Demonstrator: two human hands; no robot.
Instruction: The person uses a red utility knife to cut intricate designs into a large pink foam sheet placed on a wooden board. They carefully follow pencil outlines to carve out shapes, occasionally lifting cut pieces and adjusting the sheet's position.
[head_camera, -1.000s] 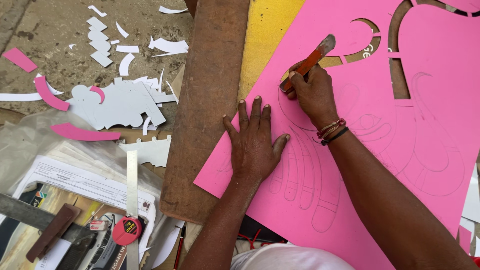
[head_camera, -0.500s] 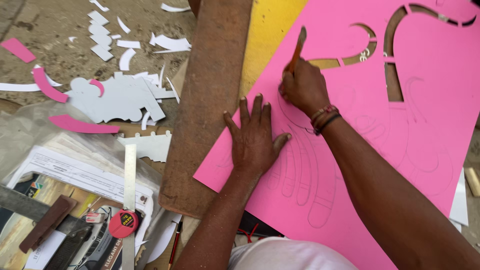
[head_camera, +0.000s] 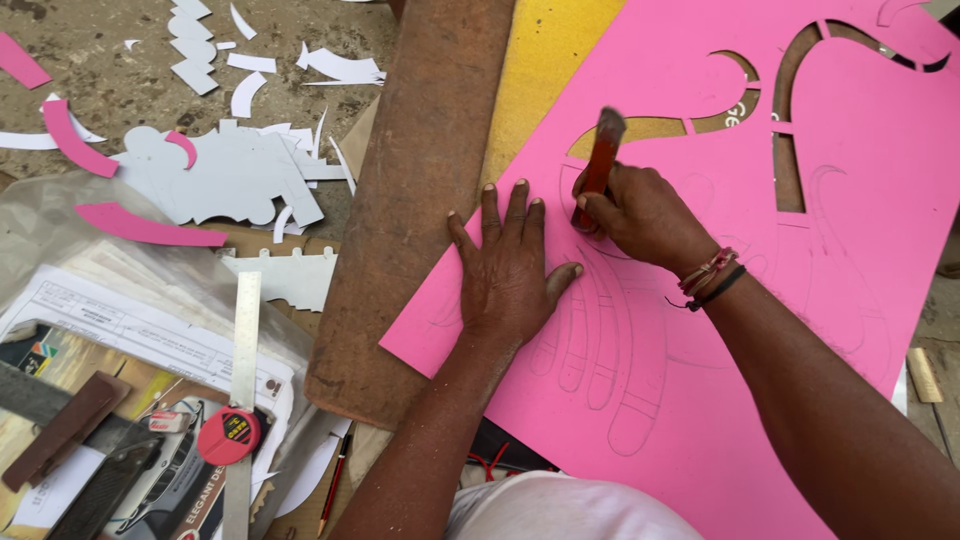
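Observation:
A large pink sheet (head_camera: 800, 330) with pencilled outlines and several cut-out slots lies across a brown board (head_camera: 420, 180). My left hand (head_camera: 512, 265) rests flat on the sheet's left part, fingers spread. My right hand (head_camera: 640, 212), with bracelets at the wrist, grips a red-handled cutter (head_camera: 600, 160) held nearly upright, its tip on the pink sheet just right of my left fingers.
White and pink paper scraps (head_camera: 230, 170) litter the ground at upper left. A steel ruler (head_camera: 243, 370), a red tape measure (head_camera: 228, 436), printed papers in a plastic bag (head_camera: 130, 330) and a pencil (head_camera: 335, 485) lie at lower left. A yellow sheet (head_camera: 545, 70) shows under the pink one.
My right hand has drawn the cutter down and towards my left hand along the pink sheet, and the handle has swung from slanted to nearly upright. My left hand stays pressed flat.

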